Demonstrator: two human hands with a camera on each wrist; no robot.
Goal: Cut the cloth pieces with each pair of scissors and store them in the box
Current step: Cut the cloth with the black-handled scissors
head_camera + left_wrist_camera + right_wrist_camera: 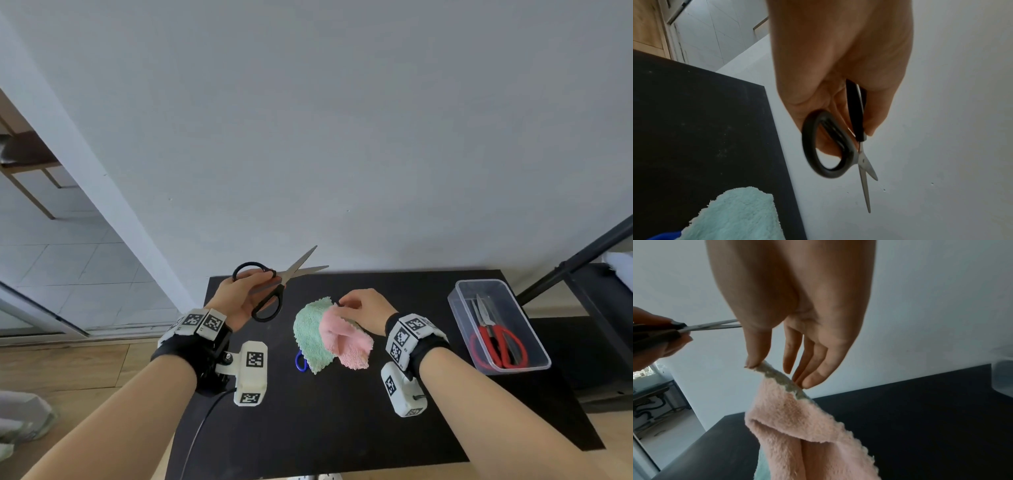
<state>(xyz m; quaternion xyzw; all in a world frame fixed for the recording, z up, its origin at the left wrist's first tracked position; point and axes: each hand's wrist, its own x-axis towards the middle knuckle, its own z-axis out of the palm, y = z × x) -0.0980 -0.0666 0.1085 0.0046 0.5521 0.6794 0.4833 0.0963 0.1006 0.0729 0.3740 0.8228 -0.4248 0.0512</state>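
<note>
My left hand [248,289] grips black-handled scissors [274,286] in the air above the table's far left corner, blades parted and pointing right. In the left wrist view the fingers curl round the scissors' black handles [826,146]. My right hand [352,305] pinches the top edge of a pink cloth [346,339] and lifts it off the table. In the right wrist view the thumb and fingers hold the pink cloth [797,426] by that edge, and the scissors' blades [713,326] show at the left. A mint-green cloth [308,332] lies partly under the pink one.
A blue scissor handle [300,363] pokes out from under the green cloth. At the right of the black table [342,418] a clear plastic box [479,283] holds red-handled scissors [496,342]. A white wall stands close behind; a black frame is at the far right.
</note>
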